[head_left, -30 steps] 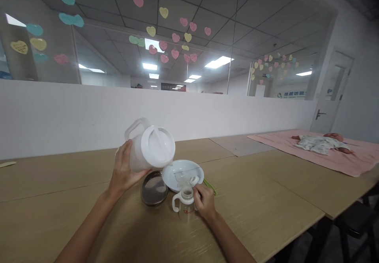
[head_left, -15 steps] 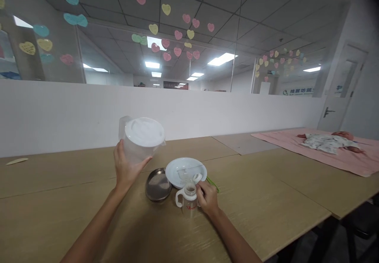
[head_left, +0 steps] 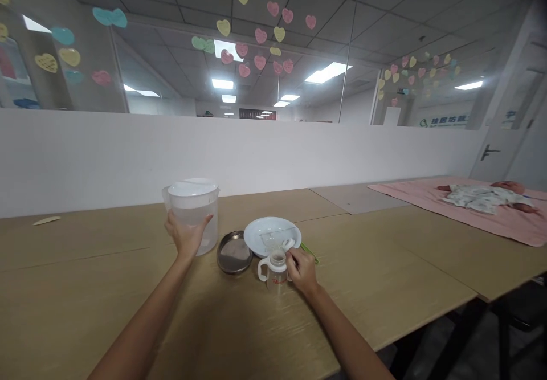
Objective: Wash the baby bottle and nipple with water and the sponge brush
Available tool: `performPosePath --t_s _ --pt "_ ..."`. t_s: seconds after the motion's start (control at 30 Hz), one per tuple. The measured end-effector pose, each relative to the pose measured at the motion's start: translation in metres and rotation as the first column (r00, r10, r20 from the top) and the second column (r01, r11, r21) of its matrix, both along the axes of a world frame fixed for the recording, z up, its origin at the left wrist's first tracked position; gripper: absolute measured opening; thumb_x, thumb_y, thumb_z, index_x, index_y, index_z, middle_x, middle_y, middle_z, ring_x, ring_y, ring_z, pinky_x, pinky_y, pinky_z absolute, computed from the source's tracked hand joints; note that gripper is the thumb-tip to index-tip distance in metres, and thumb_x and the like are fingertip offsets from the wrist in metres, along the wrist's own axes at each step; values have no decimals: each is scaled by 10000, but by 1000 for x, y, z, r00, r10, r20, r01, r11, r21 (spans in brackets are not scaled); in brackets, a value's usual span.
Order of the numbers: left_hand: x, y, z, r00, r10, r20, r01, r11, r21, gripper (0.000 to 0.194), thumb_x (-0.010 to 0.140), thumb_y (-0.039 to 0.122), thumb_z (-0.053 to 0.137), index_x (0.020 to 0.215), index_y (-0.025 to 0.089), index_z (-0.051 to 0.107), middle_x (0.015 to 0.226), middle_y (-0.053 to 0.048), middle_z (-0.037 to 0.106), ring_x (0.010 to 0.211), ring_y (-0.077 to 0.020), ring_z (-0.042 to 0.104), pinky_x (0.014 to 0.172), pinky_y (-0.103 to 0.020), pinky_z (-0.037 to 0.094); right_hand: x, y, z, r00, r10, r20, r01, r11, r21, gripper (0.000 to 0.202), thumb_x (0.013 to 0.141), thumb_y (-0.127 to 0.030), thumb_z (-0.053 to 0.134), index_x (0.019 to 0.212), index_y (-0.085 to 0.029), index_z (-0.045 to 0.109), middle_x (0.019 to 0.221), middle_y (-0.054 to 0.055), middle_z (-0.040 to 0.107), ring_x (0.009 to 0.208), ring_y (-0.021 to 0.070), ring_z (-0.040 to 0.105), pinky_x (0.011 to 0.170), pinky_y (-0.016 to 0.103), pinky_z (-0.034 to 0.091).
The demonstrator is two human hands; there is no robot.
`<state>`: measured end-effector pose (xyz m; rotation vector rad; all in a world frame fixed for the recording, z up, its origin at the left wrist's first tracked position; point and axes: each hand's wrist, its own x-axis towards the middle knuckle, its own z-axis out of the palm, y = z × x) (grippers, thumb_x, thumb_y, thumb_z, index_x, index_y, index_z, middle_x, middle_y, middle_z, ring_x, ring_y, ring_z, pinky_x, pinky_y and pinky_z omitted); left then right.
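My left hand (head_left: 188, 234) is wrapped round a translucent plastic pitcher (head_left: 207, 217) with a white lid, which stands upright at table height, with liquid visible through its wall. To the right, my right hand (head_left: 302, 267) is closed on the handle of a clear baby bottle (head_left: 277, 274) with red lettering and a white two-handled collar. The bottle's mouth is uncovered, and its right handle is mostly hidden by my fingers. Behind the bottle sits a white bowl (head_left: 256, 235) with a clear piece and a white ring in it. A round metal dish (head_left: 234, 254) lies between pitcher and bowl.
A green stick-like handle (head_left: 310, 253) pokes out right of the bowl. On the far right a baby doll (head_left: 478, 197) lies on a pink cloth (head_left: 410, 197). A white wall (head_left: 273, 158) borders the table's far side. A flat pale strip (head_left: 47, 220) lies far left.
The pitcher has gone from raised and tilted to upright and lower, with my left hand still round it. My right hand stays on the bottle handle. The camera view has shifted slightly.
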<state>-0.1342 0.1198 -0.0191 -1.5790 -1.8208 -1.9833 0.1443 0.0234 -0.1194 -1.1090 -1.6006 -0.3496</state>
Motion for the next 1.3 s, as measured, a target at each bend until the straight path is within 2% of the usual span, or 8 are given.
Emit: performPosePath --t_s 0.3,0.47,0.6,0.73,0.9,1.13,1.23,1.3 --pt "-1 4 -8 995 37 89 -32 998 -58 1129 505 506 795 1374 79 215 1363 -222 341 1298 -390 268 1067 -561 269 3 1 0 963 2 -269 -20 998 -64 370 916 -322 305 662 -178 532 629 17 543 600 135 490 593 234 327" --pt "1 3 -11 994 33 107 -22 994 -103 1150 499 498 800 1377 56 202 1369 -241 321 1310 -394 248 1068 -550 267 24 12 0 725 -360 -587 281 933 -224 313 871 -363 344 871 -164 585 848 73 628 773 187 550 722 267 385" --pt "-1 4 -14 992 50 114 -36 992 -125 1171 495 493 804 1380 31 193 1380 -255 313 1309 -402 248 1075 -547 256 36 21 -5 727 -594 -344 381 766 -518 320 809 -244 412 1050 -110 575 1016 143 624 944 242 560 815 310 374" --pt "-1 6 -16 995 56 88 -46 993 -113 1138 520 506 789 1380 58 192 1384 -249 313 1312 -395 251 1074 -549 259 35 26 -15 790 -613 12 466 586 -663 327 788 -174 493 1094 -102 584 1062 175 619 1010 281 560 830 336 364" --pt "2 10 -22 999 37 5 -37 994 -104 1113 530 511 786 1371 71 204 1375 -241 336 1302 -398 274 1058 -548 284 35 32 -23 883 -461 86 402 651 -644 304 775 -42 445 1012 -109 623 948 149 648 851 215 615 686 264 386" --pt "10 -10 -7 996 63 -64 -61 998 30 1165 563 440 782 1413 46 90 1457 -276 139 1364 -397 143 1106 -543 195 35 35 -28 850 -526 24 425 660 -619 319 695 1 446 928 -103 638 909 173 646 761 219 627 614 266 371" --pt "31 -31 12 946 29 -323 56 966 251 823 687 387 687 1356 109 296 1464 -190 197 1385 -326 149 1142 -484 126 34 36 -29 819 -571 -58 421 665 -617 371 724 -30 403 1025 -99 609 877 167 655 754 231 630 607 279 370" --pt "55 -42 20 880 -154 -449 251 953 167 506 794 340 563 1257 170 450 1337 -119 431 1311 -277 331 1121 -442 207 34 38 -30 778 -605 -169 396 681 -616 394 745 -66 384 1085 -107 579 866 153 660 747 240 630 600 286 368"
